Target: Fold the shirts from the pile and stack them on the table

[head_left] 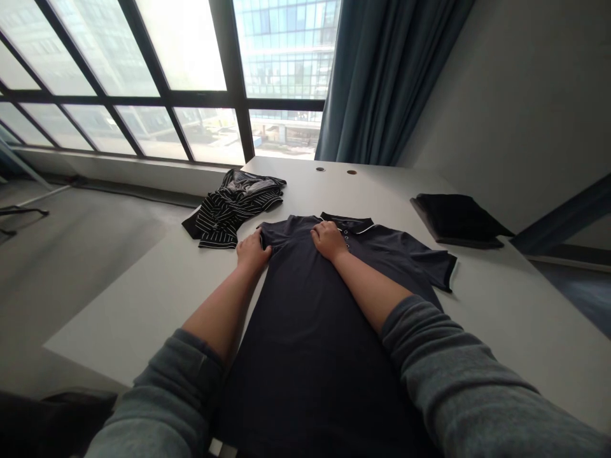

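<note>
A dark navy polo shirt (315, 318) lies spread front side up, its collar at the far end and its hem toward me. White piping edges the collar and the sleeve on the right. My left hand (252, 250) is closed on the cuff of the left-hand sleeve, thumb toward the shirt body. Pressed on the upper chest beside the buttoned placket is my right hand (329, 238), palm down, fingers extended and slightly bent over the cloth. The fabric under both palms is hidden.
A crumpled black-and-white striped garment (233, 205) lies at the left edge of the white table (506, 318). Folded dark clothes (456, 218) are stacked at the far right. Behind are windows (286, 57) and a blue curtain (377, 76).
</note>
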Demonstrator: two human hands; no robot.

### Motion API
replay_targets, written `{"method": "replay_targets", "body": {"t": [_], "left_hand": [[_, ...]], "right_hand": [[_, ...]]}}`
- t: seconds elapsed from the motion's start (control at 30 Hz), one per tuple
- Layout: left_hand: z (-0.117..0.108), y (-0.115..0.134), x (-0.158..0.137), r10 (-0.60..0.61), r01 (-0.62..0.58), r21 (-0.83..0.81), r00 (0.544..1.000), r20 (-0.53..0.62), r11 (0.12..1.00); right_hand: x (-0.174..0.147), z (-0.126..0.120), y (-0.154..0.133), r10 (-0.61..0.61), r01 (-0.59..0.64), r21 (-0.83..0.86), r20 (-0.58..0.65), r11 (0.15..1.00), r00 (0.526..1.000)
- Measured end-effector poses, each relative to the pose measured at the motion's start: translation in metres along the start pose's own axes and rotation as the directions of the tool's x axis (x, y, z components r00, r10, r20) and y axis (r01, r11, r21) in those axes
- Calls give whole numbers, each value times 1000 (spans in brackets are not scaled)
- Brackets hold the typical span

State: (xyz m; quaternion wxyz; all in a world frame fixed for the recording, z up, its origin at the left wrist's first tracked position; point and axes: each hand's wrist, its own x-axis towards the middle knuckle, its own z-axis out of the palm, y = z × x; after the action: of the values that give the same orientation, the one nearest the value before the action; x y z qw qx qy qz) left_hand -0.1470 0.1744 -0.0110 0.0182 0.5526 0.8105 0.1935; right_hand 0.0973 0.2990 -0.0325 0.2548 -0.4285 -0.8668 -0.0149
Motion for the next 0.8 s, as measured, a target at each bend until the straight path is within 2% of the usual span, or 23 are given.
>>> {"method": "replay_targets", "body": {"t": [0.13, 0.27, 0.37, 0.53, 0.67, 0.73, 0.8], "left_hand": [[-1, -1, 0, -11, 10, -48, 1000, -19, 999], [0, 2, 0, -138, 138, -7, 989, -49, 990], [2, 3, 1, -154, 154, -22, 988, -28, 988], [3, 3, -1, -47, 25, -282, 996, -73, 959], [5, 6, -4, 58, -126, -420, 984, -171, 899], [6, 7, -5, 109, -198, -460, 971, -213, 866], [7, 8, -4, 155, -250, -471, 961, -231, 846]], "right_hand": [[0, 2, 3, -16, 16, 17, -33, 1000, 999], [1, 2, 3, -14, 14, 6, -7, 1000, 1000], [0, 2, 3, -13, 13, -5, 3, 1000, 1000], [0, -3, 0, -22, 22, 50, -7, 998, 1000], [24, -12, -15, 41, -41, 190, 3, 981, 999], [47, -17, -29, 97, -117, 282, 82, 952, 992], [72, -21, -46, 136, -212, 365, 224, 907, 965]]}}
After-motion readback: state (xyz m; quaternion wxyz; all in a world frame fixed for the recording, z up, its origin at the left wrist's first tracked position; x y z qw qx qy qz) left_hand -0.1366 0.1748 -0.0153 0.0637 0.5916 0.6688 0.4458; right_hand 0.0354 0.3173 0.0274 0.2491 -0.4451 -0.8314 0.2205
